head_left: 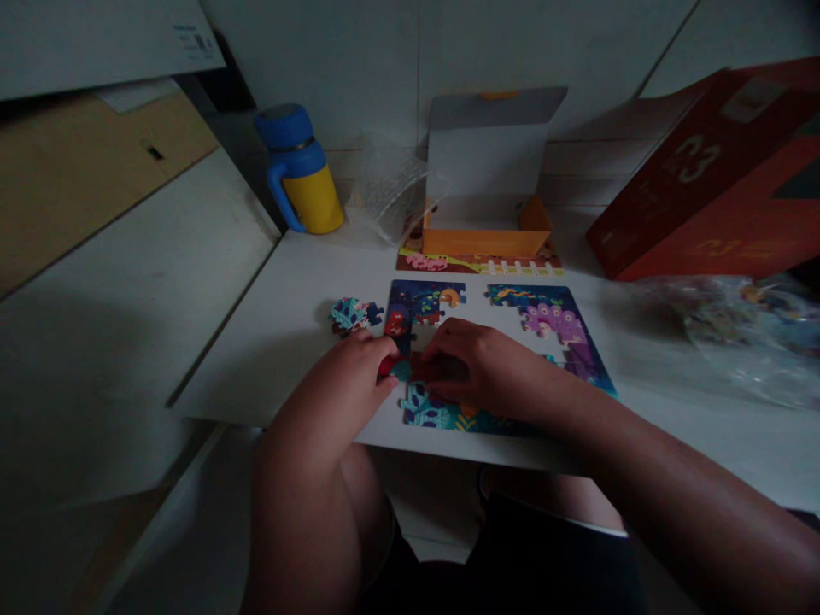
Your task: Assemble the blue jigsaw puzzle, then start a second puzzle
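Note:
A partly assembled jigsaw puzzle (580,350) with a dark blue sea scene lies on the white table, with gaps in its middle. At its left edge, my left hand (352,371) pinches a red and teal puzzle piece (401,370) between thumb and fingers. My right hand (487,363) reaches over the puzzle from the right, fingers curled down onto the inner side of that same piece. The right palm and forearm hide part of the puzzle's middle and lower rows. Left of the puzzle sits a small pile of loose pieces (349,313).
Behind the puzzle, an open orange box (487,243) stands on a picture sheet (442,262). Clear plastic wrap (390,192) and a blue-yellow flask (311,188) are at the back left. On the right are a red box (698,196) and a plastic bag (749,333).

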The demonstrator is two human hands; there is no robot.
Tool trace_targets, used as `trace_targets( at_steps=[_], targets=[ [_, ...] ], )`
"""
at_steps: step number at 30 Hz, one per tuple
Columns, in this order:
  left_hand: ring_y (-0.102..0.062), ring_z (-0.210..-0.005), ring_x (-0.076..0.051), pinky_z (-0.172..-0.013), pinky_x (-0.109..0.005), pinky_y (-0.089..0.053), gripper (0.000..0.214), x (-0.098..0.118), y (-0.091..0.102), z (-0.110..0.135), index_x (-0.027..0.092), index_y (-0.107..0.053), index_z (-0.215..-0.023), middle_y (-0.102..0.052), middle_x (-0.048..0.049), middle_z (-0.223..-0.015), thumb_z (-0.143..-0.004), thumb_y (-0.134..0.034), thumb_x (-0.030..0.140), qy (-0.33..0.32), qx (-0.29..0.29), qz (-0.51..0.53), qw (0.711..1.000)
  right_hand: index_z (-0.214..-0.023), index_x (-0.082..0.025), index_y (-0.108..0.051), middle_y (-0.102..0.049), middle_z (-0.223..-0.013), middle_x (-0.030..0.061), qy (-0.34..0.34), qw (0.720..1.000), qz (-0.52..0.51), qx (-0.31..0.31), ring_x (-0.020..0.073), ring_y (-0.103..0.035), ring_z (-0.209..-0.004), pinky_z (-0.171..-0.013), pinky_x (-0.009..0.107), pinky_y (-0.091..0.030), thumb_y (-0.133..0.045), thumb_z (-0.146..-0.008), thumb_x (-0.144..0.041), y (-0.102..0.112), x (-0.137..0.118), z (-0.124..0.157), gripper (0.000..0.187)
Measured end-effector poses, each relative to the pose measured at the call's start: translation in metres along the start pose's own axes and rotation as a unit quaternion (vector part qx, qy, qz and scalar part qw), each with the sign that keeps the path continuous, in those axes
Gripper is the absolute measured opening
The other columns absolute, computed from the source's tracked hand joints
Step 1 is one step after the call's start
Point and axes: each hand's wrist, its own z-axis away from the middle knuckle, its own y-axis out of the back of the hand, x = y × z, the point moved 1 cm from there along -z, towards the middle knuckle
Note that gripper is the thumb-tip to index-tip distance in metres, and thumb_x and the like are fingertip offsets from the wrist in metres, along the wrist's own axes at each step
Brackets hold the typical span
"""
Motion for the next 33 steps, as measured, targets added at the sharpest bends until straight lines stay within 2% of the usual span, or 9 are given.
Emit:
trace_targets(
  at_steps=[11,17,23,29,33],
  targets=[
    [-0.07,-0.101,-0.026,-0.092,-0.038,-0.055,0.013,0.001,0.001,0.0,0.022,-0.077,-0.1,-0.075,-0.0071,-0.106,-0.094,-0.072,0.011,0.005,-0.019,0.0,1.0,-0.11,-0.022,-0.078,-0.075,-0.11,0.0073,0.004,1.0,0.018,0.006,0.0225,-0.068,-0.101,-0.09,0.035,-0.052,-0.085,-0.089,-0.023,0.0,0.001,-0.001,0.022],
    [-0.069,-0.101,-0.027,-0.092,-0.04,-0.055,0.01,0.003,0.002,0.0,0.021,-0.075,-0.101,-0.074,-0.0076,-0.106,-0.094,-0.073,0.013,0.0,-0.001,-0.002,1.0,-0.113,-0.023,-0.079,-0.073,-0.114,0.0079,0.025,0.999,0.02,-0.003,0.0222,-0.069,-0.103,-0.092,0.035,-0.053,-0.082,-0.093,-0.024,0.0,0.0,0.0,0.021],
    [-0.068,-0.109,-0.028,-0.098,-0.042,-0.055,0.01,0.004,0.0,0.003,0.021,-0.071,-0.103,-0.071,-0.0084,-0.112,-0.095,-0.076,0.019,-0.005,0.019,-0.01,1.0,-0.115,-0.022,-0.08,-0.073,-0.114,0.0087,0.014,1.0,0.023,-0.003,0.0228,-0.069,-0.102,-0.092,0.036,-0.053,-0.082,-0.094,-0.025,0.001,-0.001,0.0,0.021],
    [-0.065,-0.119,-0.032,-0.105,-0.047,-0.055,0.05,0.011,-0.002,0.01,0.021,-0.066,-0.112,-0.063,-0.0109,-0.127,-0.076,-0.098,0.033,0.02,0.011,-0.018,1.0,-0.114,-0.024,-0.081,-0.073,-0.113,0.0084,0.016,1.0,0.023,0.002,0.0232,-0.069,-0.104,-0.094,0.036,-0.053,-0.082,-0.094,-0.027,0.001,0.0,0.002,0.02],
    [-0.062,-0.126,-0.035,-0.11,-0.05,-0.054,0.062,0.013,-0.005,0.011,0.021,-0.064,-0.119,-0.06,-0.0124,-0.13,-0.071,-0.101,0.033,0.023,0.01,-0.036,0.999,-0.115,-0.026,-0.081,-0.072,-0.113,0.0079,0.02,0.999,0.029,0.008,0.0229,-0.068,-0.102,-0.092,0.036,-0.053,-0.081,-0.094,-0.026,0.0,0.001,0.002,0.02]
  ],
)
